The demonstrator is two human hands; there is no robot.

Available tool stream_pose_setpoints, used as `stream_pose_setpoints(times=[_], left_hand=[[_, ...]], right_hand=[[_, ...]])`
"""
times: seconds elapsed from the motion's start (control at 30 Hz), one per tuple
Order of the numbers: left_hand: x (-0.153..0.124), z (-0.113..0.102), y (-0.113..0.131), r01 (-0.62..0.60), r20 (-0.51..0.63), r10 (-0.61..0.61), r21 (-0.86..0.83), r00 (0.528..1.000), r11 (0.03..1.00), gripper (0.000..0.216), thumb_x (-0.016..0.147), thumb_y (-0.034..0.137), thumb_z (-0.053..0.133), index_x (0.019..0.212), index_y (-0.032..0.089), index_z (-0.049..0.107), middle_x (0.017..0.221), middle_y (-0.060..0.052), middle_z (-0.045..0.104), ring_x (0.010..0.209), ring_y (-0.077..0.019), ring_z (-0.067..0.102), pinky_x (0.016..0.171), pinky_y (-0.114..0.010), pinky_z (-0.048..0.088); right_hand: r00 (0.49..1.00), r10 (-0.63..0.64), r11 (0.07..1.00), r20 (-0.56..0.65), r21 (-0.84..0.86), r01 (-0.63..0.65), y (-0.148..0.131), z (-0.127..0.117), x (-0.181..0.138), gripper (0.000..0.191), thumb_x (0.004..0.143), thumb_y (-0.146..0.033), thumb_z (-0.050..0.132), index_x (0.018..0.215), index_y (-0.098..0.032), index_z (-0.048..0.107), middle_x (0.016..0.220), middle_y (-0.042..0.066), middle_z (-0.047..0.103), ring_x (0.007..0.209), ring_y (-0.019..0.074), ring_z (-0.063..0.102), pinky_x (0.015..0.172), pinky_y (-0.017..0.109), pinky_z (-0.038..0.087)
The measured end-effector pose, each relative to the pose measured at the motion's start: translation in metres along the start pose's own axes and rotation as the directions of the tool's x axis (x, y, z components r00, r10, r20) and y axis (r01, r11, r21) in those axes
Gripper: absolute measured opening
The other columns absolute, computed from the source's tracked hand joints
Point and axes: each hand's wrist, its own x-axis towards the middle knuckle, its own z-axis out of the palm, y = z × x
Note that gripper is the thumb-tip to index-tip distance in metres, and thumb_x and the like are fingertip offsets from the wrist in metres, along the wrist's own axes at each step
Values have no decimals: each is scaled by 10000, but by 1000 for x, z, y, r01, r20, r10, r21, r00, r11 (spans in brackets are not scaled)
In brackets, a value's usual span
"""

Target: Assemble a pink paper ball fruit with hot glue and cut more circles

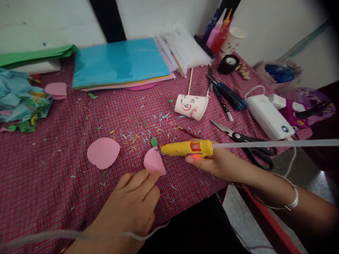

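A person glues a pink paper petal at a red checked table.

The right hand (214, 162) is closed around a yellow glue gun (186, 148), whose tip meets the top edge of a small petal (153, 161). A long clear glue stick (275, 143) juts out behind that hand. The left hand (132, 201) lies loosely open, palm down, with its fingertips pressing the petal's near edge. So the petal sits between the two hands, just beyond the left fingers. A second petal (103, 152) lies beyond the left hand, to its left. A green scrap (154, 141) sits just past the gun's tip. Scissors (249, 144) lie just beyond the right wrist. A tipped paper cup (192, 107) lies farther out from the right hand.
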Motion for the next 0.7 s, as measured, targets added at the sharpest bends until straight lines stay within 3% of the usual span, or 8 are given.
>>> stream_pose_setpoints(times=[0.2, 0.37, 0.6, 0.7], left_hand=[[-7, 8, 4, -42, 3, 41, 63, 999, 997, 232, 785, 66, 480, 885, 175, 659, 1242, -123, 674, 1042, -259, 620, 834, -376, 451], [-11, 11, 0, -98, -1, 99, 47, 995, 994, 212, 782, 80, 472, 880, 168, 638, 1229, -167, 671, 1048, -272, 646, 852, -397, 491], [-11, 8, -2, -103, -5, 103, -3, 995, 995, 225, 787, 86, 450, 889, 167, 633, 1168, -173, 689, 1037, -278, 661, 838, -402, 521], [-9, 7, 0, -108, -18, 109, 35, 994, 993, 215, 785, 77, 445, 858, 170, 626, 1143, -169, 698, 1013, -272, 666, 828, -399, 522]], right_hand=[[999, -20, 998, 39, 64, 17, -1, -5, 8, 283, 883, -398, 569, 1037, -169, 634, 929, 47, 707, 804, 168, 641, 751, 280, 524], [982, -15, 998, 187, 67, 2, -3, -14, 3, 246, 894, -374, 567, 1042, -195, 649, 973, 36, 717, 908, 189, 651, 822, 299, 529], [961, 20, 1000, 278, -7, -18, -6, -21, -10, 219, 893, -376, 571, 972, -188, 650, 794, 2, 655, 677, 136, 583, 623, 234, 492], [968, 11, 999, 251, 43, -23, -5, -21, -6, 207, 895, -368, 571, 971, -190, 642, 847, 15, 668, 747, 144, 605, 683, 240, 504]])
